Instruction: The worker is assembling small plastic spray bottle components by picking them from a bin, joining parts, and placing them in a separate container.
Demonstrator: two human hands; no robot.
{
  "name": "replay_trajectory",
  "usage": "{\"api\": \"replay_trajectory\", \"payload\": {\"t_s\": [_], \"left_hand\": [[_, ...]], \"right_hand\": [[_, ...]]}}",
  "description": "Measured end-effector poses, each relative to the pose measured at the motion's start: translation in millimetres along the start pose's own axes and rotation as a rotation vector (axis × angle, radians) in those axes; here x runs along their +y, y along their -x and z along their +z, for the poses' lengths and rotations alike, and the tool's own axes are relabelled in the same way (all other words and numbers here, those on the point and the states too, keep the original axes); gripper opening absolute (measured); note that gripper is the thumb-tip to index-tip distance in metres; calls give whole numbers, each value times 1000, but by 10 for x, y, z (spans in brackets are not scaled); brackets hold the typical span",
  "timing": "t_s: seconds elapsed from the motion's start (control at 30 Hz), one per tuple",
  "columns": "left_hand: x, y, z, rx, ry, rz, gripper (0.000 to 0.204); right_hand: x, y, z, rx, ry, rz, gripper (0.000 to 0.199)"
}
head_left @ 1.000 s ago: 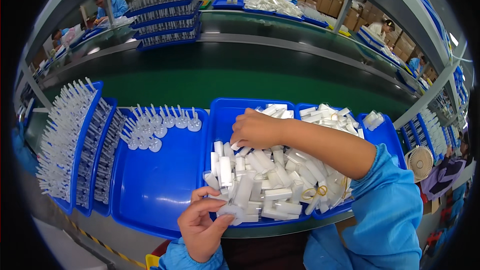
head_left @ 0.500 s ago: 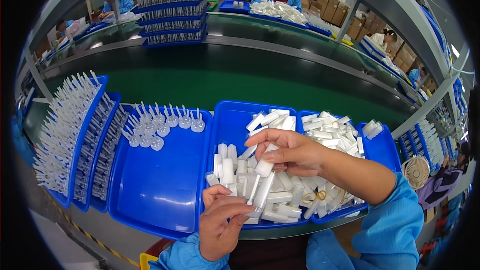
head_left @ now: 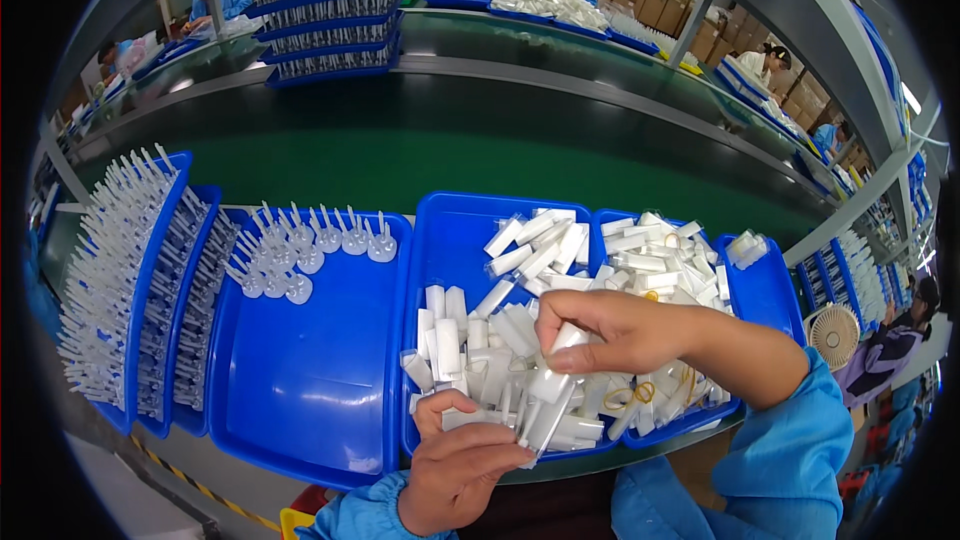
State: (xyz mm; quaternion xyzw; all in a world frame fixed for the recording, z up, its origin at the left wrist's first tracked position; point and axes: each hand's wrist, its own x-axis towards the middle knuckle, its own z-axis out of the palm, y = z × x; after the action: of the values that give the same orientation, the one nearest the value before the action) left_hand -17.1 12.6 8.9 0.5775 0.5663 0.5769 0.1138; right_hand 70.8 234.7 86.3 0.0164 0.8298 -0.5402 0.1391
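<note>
My left hand (head_left: pixel 462 467) sits at the near edge of the middle blue tray (head_left: pixel 452 232), fingers curled around a fanned bunch of small white plastic tubes (head_left: pixel 520 420). My right hand (head_left: pixel 612 330) reaches in from the right above that bunch and pinches one white tube (head_left: pixel 560 348) between thumb and fingers, right over the left hand's stack. Many more loose white tubes (head_left: pixel 535 245) lie heaped in the tray around both hands.
A second blue tray (head_left: pixel 770 285) of white tubes and yellow rubber bands (head_left: pixel 632 397) lies to the right. To the left, a wide blue tray (head_left: pixel 310 380) holds clear pointed caps (head_left: pixel 305 250); racks of clear parts (head_left: pixel 120 280) stand far left. A green conveyor belt (head_left: pixel 470 155) runs behind, with other workers beyond.
My right hand drew back from the far part of the tray toward the left hand, carrying a white tube. The left hand's bunch has grown and fanned out.
</note>
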Motion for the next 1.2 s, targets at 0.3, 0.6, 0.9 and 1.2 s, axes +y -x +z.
{"api": "replay_trajectory", "payload": {"t_s": [0.3,0.6,0.9,1.2], "left_hand": [[-79,74,19,38,69,54,17],[-43,62,-9,244,93,-261,17],[76,120,9,343,144,-224,23],[46,63,6,239,9,-73,15]], "right_hand": [[-104,51,157,-108,131,-156,16],[19,-149,130,-147,73,-81,33],[630,-673,-392,31,1259,154,43],[165,-480,143,237,-708,19,65]]}}
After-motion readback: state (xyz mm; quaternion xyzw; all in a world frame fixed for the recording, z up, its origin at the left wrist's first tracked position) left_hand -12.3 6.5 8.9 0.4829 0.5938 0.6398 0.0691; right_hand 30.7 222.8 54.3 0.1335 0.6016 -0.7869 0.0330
